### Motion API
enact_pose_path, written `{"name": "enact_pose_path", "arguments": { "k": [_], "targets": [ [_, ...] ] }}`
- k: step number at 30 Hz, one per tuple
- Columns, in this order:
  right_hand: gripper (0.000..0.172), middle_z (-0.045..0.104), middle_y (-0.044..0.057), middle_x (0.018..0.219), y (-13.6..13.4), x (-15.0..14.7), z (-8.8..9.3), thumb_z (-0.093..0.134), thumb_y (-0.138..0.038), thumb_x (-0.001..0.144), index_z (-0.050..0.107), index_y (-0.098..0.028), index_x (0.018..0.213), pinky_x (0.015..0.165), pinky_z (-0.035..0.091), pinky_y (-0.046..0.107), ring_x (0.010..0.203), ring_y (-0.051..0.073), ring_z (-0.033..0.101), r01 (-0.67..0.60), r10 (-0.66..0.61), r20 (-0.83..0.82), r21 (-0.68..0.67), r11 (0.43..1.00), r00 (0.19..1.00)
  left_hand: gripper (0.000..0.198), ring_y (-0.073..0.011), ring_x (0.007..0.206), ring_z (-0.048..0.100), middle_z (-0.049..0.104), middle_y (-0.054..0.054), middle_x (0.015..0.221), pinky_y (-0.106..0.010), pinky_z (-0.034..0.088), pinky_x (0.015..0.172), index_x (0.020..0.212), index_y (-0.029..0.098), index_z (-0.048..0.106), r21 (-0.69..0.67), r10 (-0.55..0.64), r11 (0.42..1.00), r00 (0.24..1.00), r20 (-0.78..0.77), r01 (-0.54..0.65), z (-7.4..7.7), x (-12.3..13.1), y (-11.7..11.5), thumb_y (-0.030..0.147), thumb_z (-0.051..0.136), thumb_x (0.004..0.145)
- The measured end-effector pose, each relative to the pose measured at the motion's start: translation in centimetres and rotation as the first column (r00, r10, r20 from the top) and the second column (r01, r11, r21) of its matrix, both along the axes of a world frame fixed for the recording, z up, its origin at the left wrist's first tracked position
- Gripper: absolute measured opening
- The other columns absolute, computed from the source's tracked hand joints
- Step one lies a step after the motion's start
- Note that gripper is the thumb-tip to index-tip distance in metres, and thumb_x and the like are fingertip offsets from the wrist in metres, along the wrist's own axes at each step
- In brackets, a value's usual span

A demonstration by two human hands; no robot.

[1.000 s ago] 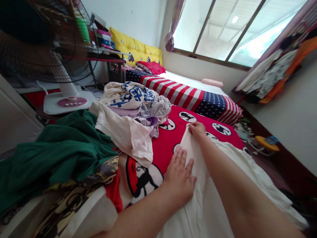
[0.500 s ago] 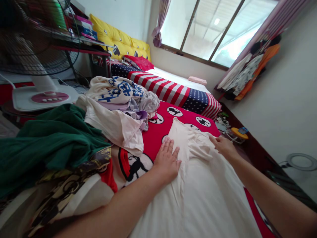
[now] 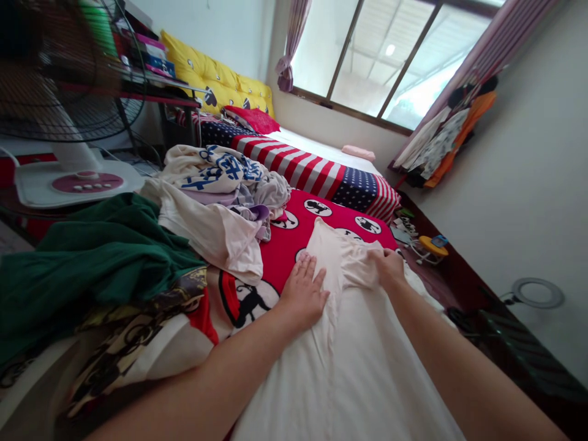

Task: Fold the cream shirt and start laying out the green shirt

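A bright bedroom with a wide glass window [image 3: 367,61] and a mauve curtain [image 3: 294,43] frames a person at work over a bed, seen from their own head-worn camera. At the far end, a yellow padded headboard [image 3: 215,82] and a red pillow [image 3: 248,119] sit above a stars-and-stripes bedspread [image 3: 294,171], which meets a red cover printed with black monkeys in white circles [image 3: 294,226]. To the left, a pedestal fan [image 3: 78,180] stands beside a bench [image 3: 160,98] stacked with books and boxes, while mixed clothes hang on the right-hand wall [image 3: 441,138]. A heap of laundry [image 3: 215,190] fills the middle of the bed, with a dark green garment [image 3: 92,263] slumped at its near left side. A cream garment [image 3: 349,361] lies lengthwise on the red cover just right of the heap, its far end resting on the cover and its near end running out of view. The person's left hand [image 3: 303,291] presses down at the garment's left edge, its grip spread flat with the fingers apart. The right hand [image 3: 388,269] rests at the far right of the cloth, its grip curled closed and pinching a fold of the cream fabric.
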State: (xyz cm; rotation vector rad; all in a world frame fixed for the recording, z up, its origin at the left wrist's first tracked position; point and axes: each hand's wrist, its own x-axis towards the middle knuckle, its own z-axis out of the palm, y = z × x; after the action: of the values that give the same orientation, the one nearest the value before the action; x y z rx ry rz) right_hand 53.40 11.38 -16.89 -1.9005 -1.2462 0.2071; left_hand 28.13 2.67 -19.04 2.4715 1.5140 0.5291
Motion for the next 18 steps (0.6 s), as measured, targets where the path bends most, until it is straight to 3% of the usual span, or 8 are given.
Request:
{"name": "enact_pose_path", "arguments": {
  "k": [3,6,10,13,18],
  "targets": [
    [0.030,0.061,0.006,0.070,-0.1,1.0,0.1,0.060,-0.036,0.066,0.066,-0.011,0.080,0.052,0.042,0.026,0.066,0.019,0.054,0.153,-0.152,-0.014,0.048,0.987,0.988,0.057,-0.0295,0.145,0.011,0.021,-0.017,0.155,-0.045,0.014,0.118,0.143,0.016,0.042,0.005,-0.011,1.000,1.000,0.008,0.011,-0.2,0.0,0.1,0.043,0.042,0.093],
    [0.027,0.060,0.006,0.065,-1.0,2.1,0.2,0.066,-0.033,0.061,0.067,-0.012,0.078,0.056,0.047,0.029,0.069,0.022,0.057,0.172,-0.173,-0.056,-0.030,0.985,0.983,0.057,-0.0293,0.145,0.011,0.021,-0.017,0.156,-0.045,0.014,0.117,0.143,0.016,0.042,0.009,-0.008,1.000,1.000,0.010,0.008,-0.4,0.1,0.1,0.043,0.042,0.093],
    [0.046,0.061,0.004,0.066,-3.0,2.0,0.4,0.061,-0.046,0.072,0.065,-0.012,0.103,0.050,0.051,0.030,0.057,0.019,0.059,0.086,-0.116,-0.199,-0.157,0.984,0.973,0.057,-0.0291,0.145,0.011,0.022,-0.016,0.156,-0.045,0.014,0.117,0.143,0.017,0.043,0.013,-0.003,1.000,1.000,0.011,0.003,-0.4,0.1,0.1,0.044,0.041,0.093],
    [0.066,0.061,0.002,0.067,-5.1,0.7,1.2,0.068,-0.050,0.068,0.057,-0.014,0.122,0.046,0.051,0.029,0.050,0.016,0.057,-0.034,-0.042,-0.296,-0.245,0.969,0.954,0.057,-0.0290,0.145,0.012,0.023,-0.016,0.156,-0.045,0.014,0.117,0.142,0.016,0.043,0.017,-0.004,1.000,1.000,0.005,0.004,-0.4,0.1,0.0,0.044,0.040,0.093],
    [0.107,0.063,0.000,0.074,-7.8,-1.4,2.1,0.079,-0.036,0.057,0.023,-0.023,0.147,0.040,0.040,0.022,0.050,0.014,0.053,-0.220,0.123,-0.399,-0.208,0.953,0.909,0.056,-0.0286,0.145,0.013,0.024,-0.016,0.155,-0.045,0.015,0.117,0.142,0.016,0.043,0.031,-0.010,0.999,1.000,-0.006,0.010,-0.2,0.0,0.0,0.042,0.041,0.093]
  ]
}}
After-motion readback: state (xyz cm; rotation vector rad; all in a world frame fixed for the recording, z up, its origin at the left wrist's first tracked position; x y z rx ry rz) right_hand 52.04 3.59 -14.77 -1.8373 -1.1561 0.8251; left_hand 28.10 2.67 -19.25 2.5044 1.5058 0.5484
